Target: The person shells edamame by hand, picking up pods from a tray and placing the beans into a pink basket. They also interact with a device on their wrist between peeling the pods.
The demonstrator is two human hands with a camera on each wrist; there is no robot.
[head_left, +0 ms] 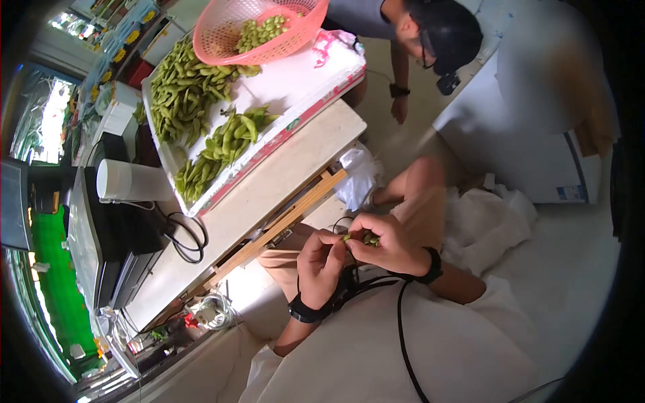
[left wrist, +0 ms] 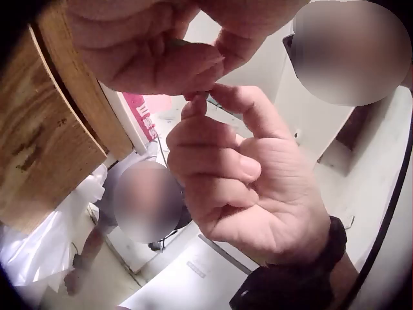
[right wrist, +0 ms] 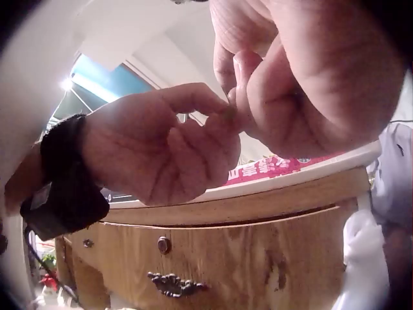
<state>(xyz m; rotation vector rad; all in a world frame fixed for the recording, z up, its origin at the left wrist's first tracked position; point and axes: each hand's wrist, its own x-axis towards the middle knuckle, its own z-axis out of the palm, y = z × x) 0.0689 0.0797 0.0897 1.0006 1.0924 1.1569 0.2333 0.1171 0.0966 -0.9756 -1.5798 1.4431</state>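
In the head view, both hands meet low in the middle, over the person's lap. The left hand (head_left: 318,274) pinches one end of a small green soybean pod (head_left: 345,238) between thumb and forefinger. The right hand (head_left: 390,247) pinches the same pod from the other side, and more green beans or pods (head_left: 370,239) show inside its curled fingers. In the left wrist view, the right hand (left wrist: 239,171) has its other fingers folded toward the palm. From the right wrist, the left hand (right wrist: 171,142) appears with its fingertips against the other hand's, the pod mostly hidden between them.
A white tray (head_left: 295,84) on the wooden table holds heaps of soybean pods (head_left: 185,91). A pink basket (head_left: 208,37) with shelled beans (head_left: 262,32) stands on it. Another person (head_left: 403,40) is across the table. A white cup (head_left: 134,181) and black cable (head_left: 185,245) lie left.
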